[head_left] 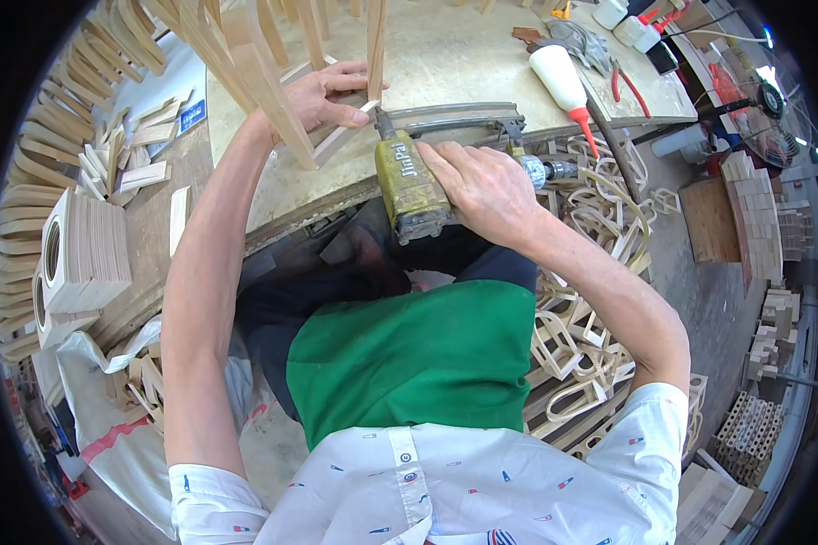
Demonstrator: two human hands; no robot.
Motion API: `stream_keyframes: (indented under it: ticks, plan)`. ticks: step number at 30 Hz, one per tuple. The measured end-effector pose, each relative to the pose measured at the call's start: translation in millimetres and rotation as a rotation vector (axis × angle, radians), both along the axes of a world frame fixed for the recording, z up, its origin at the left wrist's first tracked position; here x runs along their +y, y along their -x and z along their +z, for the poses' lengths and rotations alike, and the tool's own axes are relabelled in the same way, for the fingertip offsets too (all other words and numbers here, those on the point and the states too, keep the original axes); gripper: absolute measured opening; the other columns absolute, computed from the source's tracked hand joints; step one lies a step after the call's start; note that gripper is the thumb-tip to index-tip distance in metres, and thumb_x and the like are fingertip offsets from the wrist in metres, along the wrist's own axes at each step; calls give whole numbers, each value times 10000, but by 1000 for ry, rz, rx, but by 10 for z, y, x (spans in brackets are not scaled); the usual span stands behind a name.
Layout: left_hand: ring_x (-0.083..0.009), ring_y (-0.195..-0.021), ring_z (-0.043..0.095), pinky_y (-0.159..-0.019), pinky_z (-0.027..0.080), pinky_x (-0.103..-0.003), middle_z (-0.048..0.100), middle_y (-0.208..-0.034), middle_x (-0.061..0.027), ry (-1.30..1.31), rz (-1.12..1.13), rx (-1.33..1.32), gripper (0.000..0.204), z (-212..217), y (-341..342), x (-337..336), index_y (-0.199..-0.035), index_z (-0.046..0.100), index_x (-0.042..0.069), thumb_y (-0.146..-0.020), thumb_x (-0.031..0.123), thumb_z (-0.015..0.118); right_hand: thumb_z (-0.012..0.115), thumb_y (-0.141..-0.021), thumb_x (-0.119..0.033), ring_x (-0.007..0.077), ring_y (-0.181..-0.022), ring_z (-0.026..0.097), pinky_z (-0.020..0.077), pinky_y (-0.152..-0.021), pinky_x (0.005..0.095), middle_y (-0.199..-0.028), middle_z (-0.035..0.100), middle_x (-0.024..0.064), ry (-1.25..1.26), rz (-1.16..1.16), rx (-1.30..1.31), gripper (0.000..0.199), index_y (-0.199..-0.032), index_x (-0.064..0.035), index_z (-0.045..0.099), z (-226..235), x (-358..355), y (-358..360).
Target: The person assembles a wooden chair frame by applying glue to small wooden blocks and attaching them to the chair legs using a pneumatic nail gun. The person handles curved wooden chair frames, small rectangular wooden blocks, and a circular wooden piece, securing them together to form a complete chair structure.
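A pale wooden frame with upright legs (289, 118) stands on the workbench at the upper left of centre. My left hand (316, 98) is closed around the frame's low corner, thumb lying along a short rail (344, 141). Wrapped around a worn yellow-green air nail gun (411, 182), my right hand (483, 189) sits just right of the frame. The gun's nose points away from me and is at the right end of the short rail, close to my left thumb. I cannot tell whether it touches the wood. A blue hose fitting (533, 171) shows beside my right hand.
On the bench (454, 64) lie a white glue bottle (559, 80) with a red tip, red-handled pliers (629, 93) and grey gloves (580, 45). Wood scraps (109, 168), stacked boards (86, 241) and curved pieces line the left. Bent wooden loops (573, 354) fill the lower right.
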State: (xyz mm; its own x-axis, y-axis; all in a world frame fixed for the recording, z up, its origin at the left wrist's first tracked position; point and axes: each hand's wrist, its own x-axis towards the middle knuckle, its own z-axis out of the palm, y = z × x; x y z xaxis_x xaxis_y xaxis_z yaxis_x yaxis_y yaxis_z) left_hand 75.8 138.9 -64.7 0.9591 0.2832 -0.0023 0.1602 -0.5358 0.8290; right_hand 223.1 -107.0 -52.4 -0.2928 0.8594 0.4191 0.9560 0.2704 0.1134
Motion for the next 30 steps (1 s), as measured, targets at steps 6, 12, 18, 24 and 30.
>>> stream_keyframes:
  ticks: [6,12,18,24,30]
  plan:
    - [-241,-1305,419,-1092,341,-372,412,-1440,-38,-35,-21,5,551,21,-9,8,-1290,601,219,-763,322,722,570,-765,-125,183,-703,625,510,-635,306,-847,574,66,10,5,-17,424,-1156,35,545,-32,-2,-5]
    - [-243,-1303,420,-1092,341,-369,412,-1440,-39,-39,-9,12,560,-5,5,3,-1292,599,208,-758,317,726,564,-772,-123,180,-698,625,510,-638,304,-847,577,67,19,1,-26,414,-1152,39,545,-78,14,11]
    - [-234,-1323,400,-1101,327,-359,380,-1463,-68,24,-52,-4,547,-6,4,23,-1313,579,167,-797,289,712,616,-740,-81,274,-769,644,527,-681,361,-914,600,128,80,-28,157,429,-1149,26,544,149,1,-36]
    - [-179,-1293,446,-1049,381,-318,395,-1470,-62,485,280,-75,509,115,216,-34,-1376,496,68,-907,229,608,708,-764,-177,424,-793,613,511,-697,437,-866,626,245,-27,-294,547,308,-979,29,631,1072,251,-209]
    - [-166,-1023,632,-882,482,-296,657,-1124,-99,206,588,-210,365,223,761,-384,-1244,584,-8,-904,125,597,674,-865,-270,145,-592,615,536,-535,273,-732,604,84,221,-458,1442,333,-919,45,581,731,667,-990]
